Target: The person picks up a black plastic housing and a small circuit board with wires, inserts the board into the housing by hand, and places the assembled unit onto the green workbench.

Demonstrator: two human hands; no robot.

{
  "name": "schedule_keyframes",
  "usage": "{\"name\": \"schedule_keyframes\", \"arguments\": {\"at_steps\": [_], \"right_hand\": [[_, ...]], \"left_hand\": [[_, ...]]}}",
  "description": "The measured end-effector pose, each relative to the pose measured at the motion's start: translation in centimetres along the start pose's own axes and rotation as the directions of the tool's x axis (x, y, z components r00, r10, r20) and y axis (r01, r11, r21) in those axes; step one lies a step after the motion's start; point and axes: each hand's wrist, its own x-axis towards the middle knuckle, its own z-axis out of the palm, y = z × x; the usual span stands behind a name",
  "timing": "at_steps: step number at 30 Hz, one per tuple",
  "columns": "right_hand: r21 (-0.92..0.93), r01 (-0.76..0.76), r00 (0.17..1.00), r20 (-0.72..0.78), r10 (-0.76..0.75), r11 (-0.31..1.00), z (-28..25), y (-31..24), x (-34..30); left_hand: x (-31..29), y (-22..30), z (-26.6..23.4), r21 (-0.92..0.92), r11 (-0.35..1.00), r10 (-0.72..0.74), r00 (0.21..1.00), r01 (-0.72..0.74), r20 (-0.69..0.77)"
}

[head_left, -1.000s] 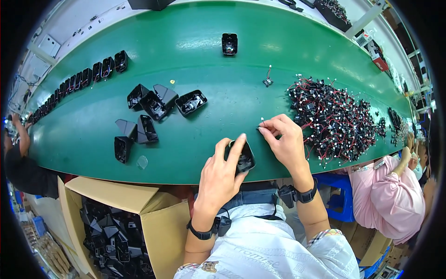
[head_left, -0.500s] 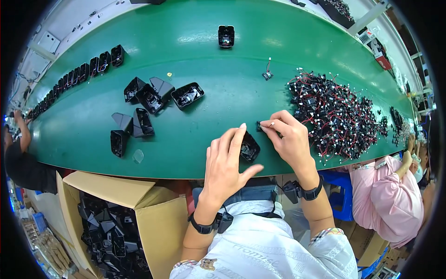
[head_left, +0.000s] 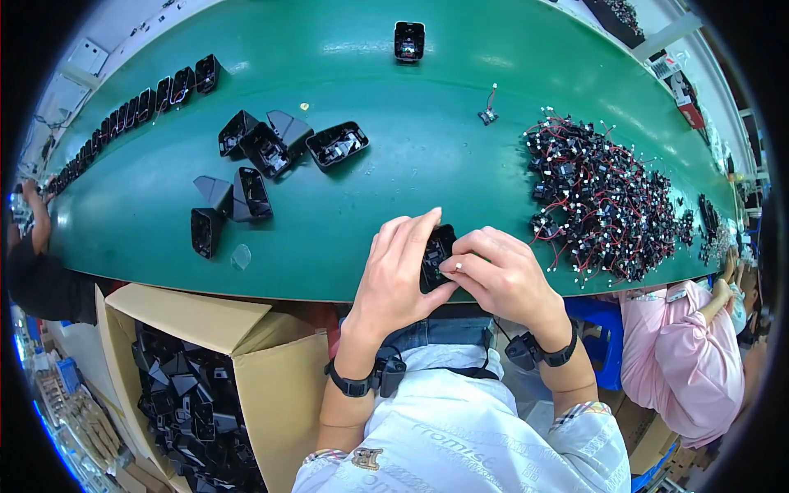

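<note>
My left hand (head_left: 400,275) grips a small black plastic housing (head_left: 435,255) at the near edge of the green table (head_left: 411,156). My right hand (head_left: 501,275) presses against the same housing from the right, its fingertips pinching a tiny pale part at the housing's opening. Both wrists wear black straps. To the right of my hands lies a big heap of small black components with red and white wires (head_left: 604,197).
Several loose black housings (head_left: 263,160) lie at mid-left, and a row of them (head_left: 123,115) lines the far left edge. One housing (head_left: 408,39) stands at the far side, a single wired part (head_left: 488,111) near it. An open cardboard box of housings (head_left: 197,386) stands lower left. A person in pink (head_left: 682,353) sits at right.
My right hand has come left from the wire heap and now meets the housing held by my left hand; both hands have closed together over it.
</note>
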Motion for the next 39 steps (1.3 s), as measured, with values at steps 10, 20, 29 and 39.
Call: {"name": "schedule_keyframes", "arguments": {"at_steps": [10, 20, 29, 39], "right_hand": [[-0.086, 0.060, 0.990, 0.136, -0.048, 0.994, -1.5, -0.9, 0.9], [0.120, -0.029, 0.995, 0.100, 0.017, 0.992, -2.9, -2.4, 0.7], [0.372, -0.170, 0.985, 0.061, 0.158, 0.912, -3.5, -3.0, 0.5], [0.650, -0.270, 0.894, -0.104, 0.436, 0.710, -2.6, -3.1, -0.8]], "left_hand": [[0.0, 0.0, -0.2, -0.038, 0.999, 0.026, 0.999, -0.025, 0.034], [-0.3, 1.7, -2.4, -0.068, 0.990, 0.122, 0.990, -0.127, -0.070], [-1.3, 1.0, -2.0, -0.115, 0.977, 0.160, 0.977, -0.177, -0.140], [-0.4, 1.3, -0.7, -0.182, 0.968, 0.119, 0.956, -0.172, -0.269]]}}
